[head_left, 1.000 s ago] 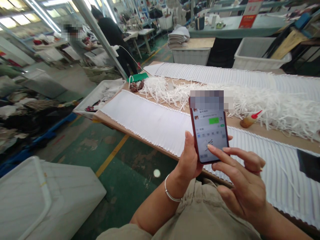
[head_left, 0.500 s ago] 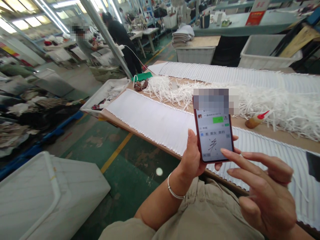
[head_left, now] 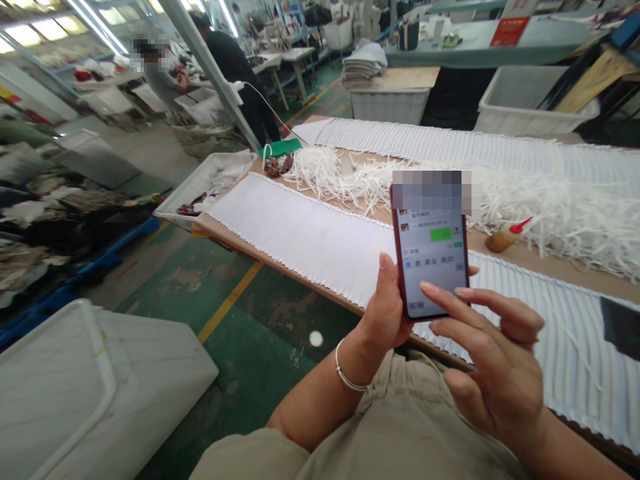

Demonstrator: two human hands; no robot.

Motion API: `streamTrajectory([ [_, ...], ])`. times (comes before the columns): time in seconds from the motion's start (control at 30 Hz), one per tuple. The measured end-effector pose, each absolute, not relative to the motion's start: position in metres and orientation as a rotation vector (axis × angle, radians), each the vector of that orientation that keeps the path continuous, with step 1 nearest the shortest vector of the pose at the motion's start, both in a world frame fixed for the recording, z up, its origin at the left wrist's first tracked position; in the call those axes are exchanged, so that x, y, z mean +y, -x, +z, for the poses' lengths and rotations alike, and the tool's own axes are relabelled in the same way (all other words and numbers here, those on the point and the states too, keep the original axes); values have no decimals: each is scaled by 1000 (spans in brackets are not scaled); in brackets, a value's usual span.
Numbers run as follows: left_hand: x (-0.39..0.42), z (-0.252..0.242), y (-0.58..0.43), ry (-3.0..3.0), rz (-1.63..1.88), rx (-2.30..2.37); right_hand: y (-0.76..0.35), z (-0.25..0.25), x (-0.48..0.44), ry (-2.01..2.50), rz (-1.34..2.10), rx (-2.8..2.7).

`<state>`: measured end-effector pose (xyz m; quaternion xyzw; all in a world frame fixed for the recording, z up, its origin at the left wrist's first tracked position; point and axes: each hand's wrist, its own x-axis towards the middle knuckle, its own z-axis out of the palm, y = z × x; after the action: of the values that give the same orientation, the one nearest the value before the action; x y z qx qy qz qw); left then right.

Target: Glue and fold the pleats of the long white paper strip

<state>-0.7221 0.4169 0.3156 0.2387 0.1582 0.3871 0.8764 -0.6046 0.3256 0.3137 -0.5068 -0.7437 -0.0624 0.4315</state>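
Note:
A smartphone [head_left: 434, 267] in a red case is held upright in my left hand [head_left: 384, 310], thumb along its left edge and fingertips showing at its right. Its screen has chat lines, a green bubble and a row of characters; the top is blurred out. Over the lower screen, my right hand [head_left: 493, 353] has its fingers apart and holds nothing. Its index fingertip is at the writing area; whether it touches the glass I cannot tell. Beneath the phone lies a long white fabric panel [head_left: 300, 230] on the brown table [head_left: 235, 238], with white strips in rows at the right.
A pile of white strips [head_left: 525, 207] runs along the table's middle, near a bottle with a red nozzle [head_left: 507, 235]. A large white bin [head_left: 150, 373] stands at the lower left. Two people [head_left: 235, 67] are across the aisle. A dark piece [head_left: 620, 327] lies far right.
My right hand has moved left and slightly up across the phone. The handwritten character has vanished from the writing area. My left hand still holds the phone, while the view has shifted slightly.

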Motion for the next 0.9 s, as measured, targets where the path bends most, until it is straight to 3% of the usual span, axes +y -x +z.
streamTrajectory([
  [0.9, 418, 311, 722, -539, 801, 312, 606, 313, 324, 1255, -122, -1884],
])
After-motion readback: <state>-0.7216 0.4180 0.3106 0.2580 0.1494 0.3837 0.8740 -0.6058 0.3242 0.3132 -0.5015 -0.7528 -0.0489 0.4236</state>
